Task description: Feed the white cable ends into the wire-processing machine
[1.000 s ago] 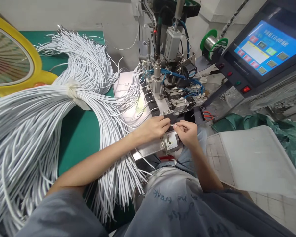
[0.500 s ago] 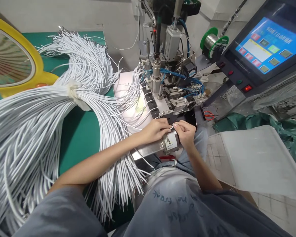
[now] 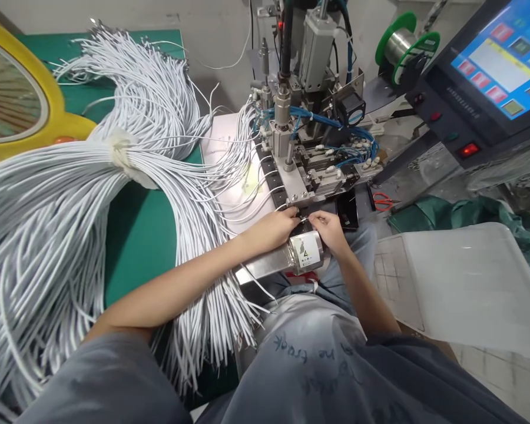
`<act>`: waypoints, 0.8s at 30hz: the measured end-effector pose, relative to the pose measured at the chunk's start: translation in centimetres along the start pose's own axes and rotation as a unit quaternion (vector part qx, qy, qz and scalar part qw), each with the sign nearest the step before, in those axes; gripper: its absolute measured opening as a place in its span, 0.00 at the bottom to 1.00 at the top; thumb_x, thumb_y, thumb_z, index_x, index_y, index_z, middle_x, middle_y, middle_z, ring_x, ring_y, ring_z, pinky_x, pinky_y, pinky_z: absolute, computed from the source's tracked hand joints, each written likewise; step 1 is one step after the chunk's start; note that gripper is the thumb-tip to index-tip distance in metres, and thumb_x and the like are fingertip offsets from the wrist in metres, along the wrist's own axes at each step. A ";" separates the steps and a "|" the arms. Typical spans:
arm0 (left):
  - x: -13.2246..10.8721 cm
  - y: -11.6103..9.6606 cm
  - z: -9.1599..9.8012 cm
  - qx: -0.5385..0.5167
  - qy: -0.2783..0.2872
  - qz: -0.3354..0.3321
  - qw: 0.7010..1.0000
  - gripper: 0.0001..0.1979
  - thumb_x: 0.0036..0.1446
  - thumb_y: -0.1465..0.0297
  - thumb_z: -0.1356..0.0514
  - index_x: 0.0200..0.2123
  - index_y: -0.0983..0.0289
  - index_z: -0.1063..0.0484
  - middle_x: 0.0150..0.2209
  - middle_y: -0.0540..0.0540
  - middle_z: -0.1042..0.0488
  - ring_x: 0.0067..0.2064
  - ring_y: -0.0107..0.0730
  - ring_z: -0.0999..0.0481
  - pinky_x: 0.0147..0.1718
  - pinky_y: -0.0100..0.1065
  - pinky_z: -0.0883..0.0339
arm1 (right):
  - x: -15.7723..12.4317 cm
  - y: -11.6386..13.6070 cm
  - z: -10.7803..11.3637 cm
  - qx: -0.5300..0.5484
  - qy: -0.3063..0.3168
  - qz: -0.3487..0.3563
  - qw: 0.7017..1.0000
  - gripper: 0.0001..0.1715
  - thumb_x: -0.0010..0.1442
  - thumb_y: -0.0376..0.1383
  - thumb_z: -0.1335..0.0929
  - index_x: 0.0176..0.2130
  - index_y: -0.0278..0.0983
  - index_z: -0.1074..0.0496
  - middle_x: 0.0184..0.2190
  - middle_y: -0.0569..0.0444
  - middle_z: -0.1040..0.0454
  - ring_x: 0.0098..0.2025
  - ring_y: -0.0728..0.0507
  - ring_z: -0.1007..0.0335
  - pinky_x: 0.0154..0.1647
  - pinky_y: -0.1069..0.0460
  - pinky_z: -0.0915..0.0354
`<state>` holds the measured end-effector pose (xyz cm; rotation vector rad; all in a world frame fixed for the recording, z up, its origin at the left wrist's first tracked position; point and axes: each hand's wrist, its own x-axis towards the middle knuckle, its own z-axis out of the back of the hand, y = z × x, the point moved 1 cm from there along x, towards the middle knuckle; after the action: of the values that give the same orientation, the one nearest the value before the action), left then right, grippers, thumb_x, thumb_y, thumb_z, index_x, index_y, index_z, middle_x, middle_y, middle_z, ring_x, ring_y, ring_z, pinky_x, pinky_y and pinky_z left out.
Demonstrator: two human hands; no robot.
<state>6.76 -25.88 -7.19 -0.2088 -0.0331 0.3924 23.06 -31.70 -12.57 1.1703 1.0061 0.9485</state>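
Note:
My left hand (image 3: 278, 227) is closed on the end of a white cable (image 3: 304, 219) at the front edge of the soldering machine (image 3: 295, 174). Opposite it, my right hand (image 3: 329, 228) pinches the tip of that same cable; the fine wires between the fingertips are too small to make out. Just below both hands sits a metal part with a white label (image 3: 307, 250). Several other white cables run from the machine's black holder strip (image 3: 271, 176) leftward over a pale board (image 3: 221, 141).
A large tied bundle of white cables (image 3: 154, 165) covers the green mat (image 3: 136, 241). A yellow fan (image 3: 64, 121) stands at left. To the right are a solder spool (image 3: 400, 47), a touchscreen (image 3: 503, 59), red-handled scissors (image 3: 383, 201) and a white plastic tray (image 3: 472, 282).
Both hands have moved slightly up toward the machine's front edge with the cable end, exposing more of the labelled metal part. The head view has shifted a little.

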 end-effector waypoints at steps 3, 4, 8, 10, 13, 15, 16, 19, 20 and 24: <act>-0.1 -0.1 0.2 0.000 0.010 -0.001 1.000 0.15 0.55 0.81 0.51 0.41 0.69 0.29 0.37 0.58 0.31 0.28 0.28 0.29 0.26 0.30 0.36 | 0.2 0.1 0.0 0.001 0.023 -0.005 1.000 0.10 0.47 0.41 0.33 0.24 0.36 0.33 0.16 0.62 0.40 0.19 0.52 0.46 0.22 0.54 0.47; -0.1 -0.1 0.3 0.003 0.013 -0.002 1.000 0.17 0.55 0.82 0.51 0.44 0.69 0.29 0.37 0.58 0.31 0.28 0.28 0.29 0.26 0.30 0.36 | 0.3 0.1 0.0 0.000 0.031 -0.006 1.000 0.10 0.47 0.41 0.34 0.24 0.36 0.33 0.16 0.62 0.40 0.19 0.52 0.46 0.22 0.54 0.48; -0.1 -0.3 0.3 0.032 0.023 -0.007 0.999 0.21 0.53 0.82 0.51 0.49 0.69 0.31 0.38 0.59 0.32 0.28 0.30 0.28 0.27 0.32 0.34 | 0.7 0.2 0.0 -0.003 0.044 -0.014 0.999 0.10 0.47 0.41 0.34 0.24 0.36 0.33 0.16 0.62 0.40 0.19 0.53 0.48 0.21 0.54 0.50; -0.1 -0.4 0.3 0.047 0.025 -0.011 0.998 0.20 0.54 0.81 0.51 0.49 0.69 0.31 0.38 0.59 0.32 0.28 0.31 0.28 0.27 0.33 0.34 | 0.8 0.3 0.0 -0.005 0.047 -0.022 0.999 0.10 0.46 0.41 0.34 0.24 0.36 0.33 0.16 0.62 0.39 0.18 0.53 0.47 0.21 0.54 0.50; -0.1 -0.4 0.5 0.060 0.027 -0.019 0.998 0.20 0.55 0.82 0.51 0.49 0.70 0.31 0.37 0.59 0.32 0.29 0.32 0.27 0.27 0.32 0.33 | 0.9 0.2 -0.1 -0.007 0.056 -0.041 0.998 0.11 0.45 0.42 0.34 0.23 0.36 0.33 0.15 0.61 0.39 0.18 0.52 0.48 0.20 0.54 0.52; -0.1 -0.5 0.7 0.064 0.029 -0.024 0.997 0.19 0.55 0.82 0.52 0.49 0.71 0.32 0.38 0.60 0.33 0.30 0.32 0.27 0.27 0.32 0.33 | 0.9 0.2 -0.1 -0.001 0.057 -0.056 0.997 0.11 0.45 0.42 0.34 0.23 0.36 0.34 0.14 0.62 0.40 0.18 0.53 0.49 0.20 0.54 0.53; -0.1 -0.5 0.8 0.067 0.031 -0.026 0.997 0.19 0.56 0.82 0.52 0.49 0.71 0.32 0.38 0.60 0.33 0.31 0.32 0.27 0.28 0.32 0.33 | 0.8 0.1 -0.2 0.005 0.053 -0.063 0.997 0.12 0.45 0.43 0.34 0.23 0.36 0.34 0.14 0.62 0.41 0.18 0.53 0.49 0.20 0.54 0.53; -0.2 -0.5 0.9 0.077 0.038 -0.032 0.996 0.17 0.58 0.81 0.53 0.48 0.72 0.32 0.39 0.61 0.32 0.31 0.32 0.26 0.29 0.32 0.33 | 0.6 0.0 -0.2 0.015 0.040 -0.064 0.997 0.13 0.45 0.44 0.33 0.22 0.37 0.35 0.14 0.63 0.42 0.18 0.53 0.50 0.20 0.54 0.52; -0.2 -0.5 0.9 0.080 0.037 -0.034 0.996 0.17 0.59 0.81 0.53 0.48 0.72 0.32 0.39 0.61 0.32 0.31 0.32 0.26 0.29 0.32 0.33 | 0.6 0.0 -0.3 0.015 0.038 -0.058 0.998 0.13 0.45 0.44 0.33 0.22 0.37 0.35 0.14 0.63 0.42 0.18 0.53 0.49 0.21 0.54 0.51; -0.3 -0.6 0.9 0.088 0.034 -0.042 0.995 0.16 0.59 0.81 0.53 0.48 0.72 0.32 0.39 0.61 0.32 0.31 0.31 0.26 0.29 0.31 0.33 | 0.6 -0.1 -0.3 0.028 0.023 -0.046 0.998 0.13 0.45 0.44 0.32 0.25 0.36 0.32 0.18 0.59 0.36 0.21 0.50 0.41 0.23 0.54 0.45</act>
<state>6.66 -26.32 -6.20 -0.0460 0.0586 0.3029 22.94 -31.05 -12.78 1.1432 1.1209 0.8828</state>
